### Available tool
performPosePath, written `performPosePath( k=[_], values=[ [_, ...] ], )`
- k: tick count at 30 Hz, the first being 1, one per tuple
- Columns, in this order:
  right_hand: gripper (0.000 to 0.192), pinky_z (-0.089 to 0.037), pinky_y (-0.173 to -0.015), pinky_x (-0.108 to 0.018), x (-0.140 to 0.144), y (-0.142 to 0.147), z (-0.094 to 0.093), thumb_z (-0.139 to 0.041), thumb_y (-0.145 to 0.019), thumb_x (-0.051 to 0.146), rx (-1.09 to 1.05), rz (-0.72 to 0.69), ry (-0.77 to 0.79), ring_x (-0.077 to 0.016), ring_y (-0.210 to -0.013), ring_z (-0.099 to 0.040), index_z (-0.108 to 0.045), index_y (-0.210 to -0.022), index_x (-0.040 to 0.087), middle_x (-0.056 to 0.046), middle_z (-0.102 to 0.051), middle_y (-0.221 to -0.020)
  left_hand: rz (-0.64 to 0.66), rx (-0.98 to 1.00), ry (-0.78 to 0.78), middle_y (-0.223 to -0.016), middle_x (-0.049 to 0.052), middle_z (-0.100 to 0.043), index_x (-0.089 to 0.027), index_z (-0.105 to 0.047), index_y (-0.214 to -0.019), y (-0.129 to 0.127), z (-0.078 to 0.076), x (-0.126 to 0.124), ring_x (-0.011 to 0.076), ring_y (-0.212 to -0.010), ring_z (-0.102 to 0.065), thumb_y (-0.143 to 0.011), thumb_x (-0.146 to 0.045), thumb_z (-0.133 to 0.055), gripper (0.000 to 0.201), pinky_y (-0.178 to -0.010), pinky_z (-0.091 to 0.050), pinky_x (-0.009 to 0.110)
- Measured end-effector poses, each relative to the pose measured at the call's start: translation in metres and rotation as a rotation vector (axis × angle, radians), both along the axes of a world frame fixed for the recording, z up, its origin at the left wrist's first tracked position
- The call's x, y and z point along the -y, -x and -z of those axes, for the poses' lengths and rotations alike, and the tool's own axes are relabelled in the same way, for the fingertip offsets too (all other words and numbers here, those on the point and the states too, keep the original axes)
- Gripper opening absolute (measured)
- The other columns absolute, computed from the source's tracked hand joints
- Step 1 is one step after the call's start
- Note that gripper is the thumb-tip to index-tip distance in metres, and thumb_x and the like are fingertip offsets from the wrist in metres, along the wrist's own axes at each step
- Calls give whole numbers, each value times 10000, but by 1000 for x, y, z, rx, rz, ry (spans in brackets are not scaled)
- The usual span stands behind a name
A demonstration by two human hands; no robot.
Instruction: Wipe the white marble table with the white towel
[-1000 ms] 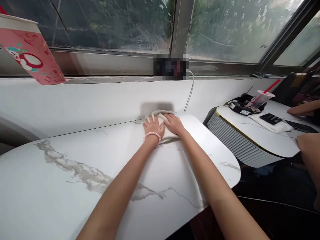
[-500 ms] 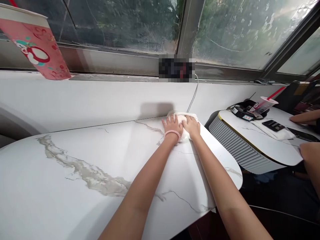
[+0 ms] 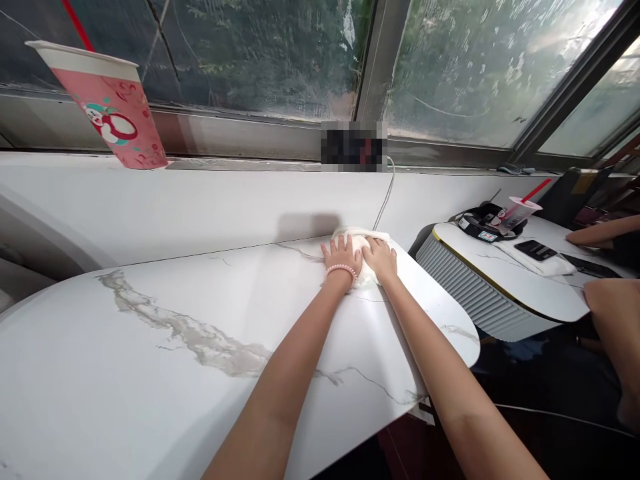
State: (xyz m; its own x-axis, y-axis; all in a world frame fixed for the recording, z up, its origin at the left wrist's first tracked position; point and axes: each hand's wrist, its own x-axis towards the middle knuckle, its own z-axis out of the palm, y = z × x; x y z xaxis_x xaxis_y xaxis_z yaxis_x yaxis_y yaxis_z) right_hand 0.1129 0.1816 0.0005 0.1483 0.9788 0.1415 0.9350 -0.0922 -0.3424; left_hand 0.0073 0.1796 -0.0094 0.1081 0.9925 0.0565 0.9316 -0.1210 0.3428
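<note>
Marble-look table [image 3: 150, 373] beneath a rain-streaked window — left hand [image 3: 343, 257] and right hand [image 3: 381, 257] press flat, side by side, on a white cloth [image 3: 361, 237]. Fingers spread, gripping nothing.

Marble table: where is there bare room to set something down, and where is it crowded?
The marble table is bare left of the forearms to its rounded left end. Crowded: the far right corner, where left hand and right hand press the white cloth, and the neighbouring table.

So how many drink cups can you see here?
2. A pink paper cup stands on the window ledge at left; a clear plastic cup sits on the second table at right.
</note>
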Motion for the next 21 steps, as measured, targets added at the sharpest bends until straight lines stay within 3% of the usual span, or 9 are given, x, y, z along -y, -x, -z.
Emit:
performPosePath(
  k=[6,11,14,17,21],
  values=[
    [526,-211,-1193,-551,10,16,3,-305,-978,308,13,-16,10,-243,-1450,-327,-455,-1473,210,-101,-440,-1552,1,-3,31,-1681,24,-176,-222,-189,-1600,21,-3,12,276,-1543,-175,-989,-440,-182,648,-1254,-74,570],
    [506,-219,-1186,-559,25,59,4,-308,-988,302,44,-101,-15,-253,-1430,-358,-480,-1455,214,-121,-460,-1530,-11,-115,11,-1667,73,-230,-191,-243,-1586,69,-8,30,286,-1527,-225,-989,-437,-204,648,-1246,-115,556],
    [490,-219,-1186,-558,40,109,4,-339,-985,309,47,-198,-46,-286,-1397,-403,-516,-1424,181,-153,-507,-1477,-71,-257,-18,-1614,155,-342,-103,-355,-1537,115,-17,48,293,-1499,-288,-974,-356,-238,628,-1236,-155,531],
    [470,-206,-1191,-555,60,175,4,-349,-986,303,30,-350,-87,-311,-1349,-456,-548,-1381,144,-177,-569,-1397,-212,-380,-3,-1513,256,-455,6,-473,-1435,173,-27,74,338,-1441,-376,-942,-299,-277,612,-1191,-252,520],
    [455,-205,-1180,-589,93,273,6,-366,-990,328,-31,-542,-123,-348,-1346,-454,-562,-1345,122,-192,-587,-1370,-391,-459,37,-1336,296,-594,12,-584,-1311,265,-34,119,377,-1304,-520,-920,-285,-278,578,-1085,-380,523]
  ],
)
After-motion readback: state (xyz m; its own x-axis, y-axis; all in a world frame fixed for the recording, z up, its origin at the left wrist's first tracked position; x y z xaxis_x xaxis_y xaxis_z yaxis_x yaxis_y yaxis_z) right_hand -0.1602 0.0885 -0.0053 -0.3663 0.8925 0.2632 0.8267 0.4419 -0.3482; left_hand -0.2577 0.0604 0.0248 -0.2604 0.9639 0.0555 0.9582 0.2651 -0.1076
